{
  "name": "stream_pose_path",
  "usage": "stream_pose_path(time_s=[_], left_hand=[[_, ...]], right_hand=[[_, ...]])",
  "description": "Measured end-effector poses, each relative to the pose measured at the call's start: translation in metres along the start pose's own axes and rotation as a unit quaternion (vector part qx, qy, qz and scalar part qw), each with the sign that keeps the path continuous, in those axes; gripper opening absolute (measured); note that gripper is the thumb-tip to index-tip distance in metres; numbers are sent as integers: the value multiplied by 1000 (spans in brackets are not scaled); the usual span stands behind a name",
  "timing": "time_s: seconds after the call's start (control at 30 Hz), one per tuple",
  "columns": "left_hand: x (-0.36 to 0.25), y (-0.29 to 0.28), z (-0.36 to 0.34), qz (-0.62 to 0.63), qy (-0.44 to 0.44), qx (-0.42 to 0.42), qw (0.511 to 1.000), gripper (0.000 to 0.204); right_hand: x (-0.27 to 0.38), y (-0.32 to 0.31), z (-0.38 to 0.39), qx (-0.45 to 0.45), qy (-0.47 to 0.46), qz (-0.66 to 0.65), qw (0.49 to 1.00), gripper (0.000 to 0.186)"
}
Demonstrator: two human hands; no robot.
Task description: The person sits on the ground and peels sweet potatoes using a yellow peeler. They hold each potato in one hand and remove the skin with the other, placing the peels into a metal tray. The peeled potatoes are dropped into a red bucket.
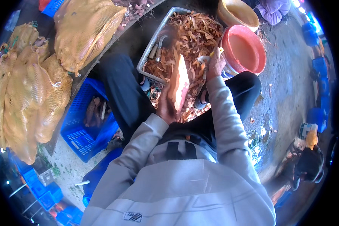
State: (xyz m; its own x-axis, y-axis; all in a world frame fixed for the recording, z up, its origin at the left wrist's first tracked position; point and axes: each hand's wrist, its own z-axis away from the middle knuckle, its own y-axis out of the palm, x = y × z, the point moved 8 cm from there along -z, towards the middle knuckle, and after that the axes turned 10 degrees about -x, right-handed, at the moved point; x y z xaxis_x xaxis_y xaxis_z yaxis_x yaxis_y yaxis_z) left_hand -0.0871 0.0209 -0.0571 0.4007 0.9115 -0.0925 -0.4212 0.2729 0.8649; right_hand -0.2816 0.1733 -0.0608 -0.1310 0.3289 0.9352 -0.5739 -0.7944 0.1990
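My left hand [165,103] grips a long, partly peeled tuber [178,81], pale on top with reddish skin along its side, held upright between my knees. My right hand [217,64] is closed on a peeler [214,52] with a yellowish handle, right of the tuber's tip and beside the pink basin [245,49]. Peel shavings [192,30] fill a metal tray [141,64] beyond both hands, and more lie beneath them. Tools with curved metal parts [158,51] rest at the tray's left side.
Yellow mesh sacks [26,86] and a blue crate [71,132] holding tubers are at my left. A cream basin [237,11] stands behind the pink one. Another person [271,9] sits at upper right; one more [305,165] is at lower right. Blue containers [316,116] line the right edge.
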Motion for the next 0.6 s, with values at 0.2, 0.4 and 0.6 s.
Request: stream_pose_path(time_s=[0.2, 0.4, 0.6], left_hand=[[-11, -24, -19, -10, 16, -55, 998, 50], [-20, -25, -20, 38, 74, -90, 992, 52], [-16, -22, -21, -52, 67, -69, 994, 51]], right_hand=[[20, -2, 81, 169, -173, 76, 967, 37], [-9, -7, 159, 222, -25, 90, 971, 34], [11, -1, 157, 187, -411, 289, 844, 28]])
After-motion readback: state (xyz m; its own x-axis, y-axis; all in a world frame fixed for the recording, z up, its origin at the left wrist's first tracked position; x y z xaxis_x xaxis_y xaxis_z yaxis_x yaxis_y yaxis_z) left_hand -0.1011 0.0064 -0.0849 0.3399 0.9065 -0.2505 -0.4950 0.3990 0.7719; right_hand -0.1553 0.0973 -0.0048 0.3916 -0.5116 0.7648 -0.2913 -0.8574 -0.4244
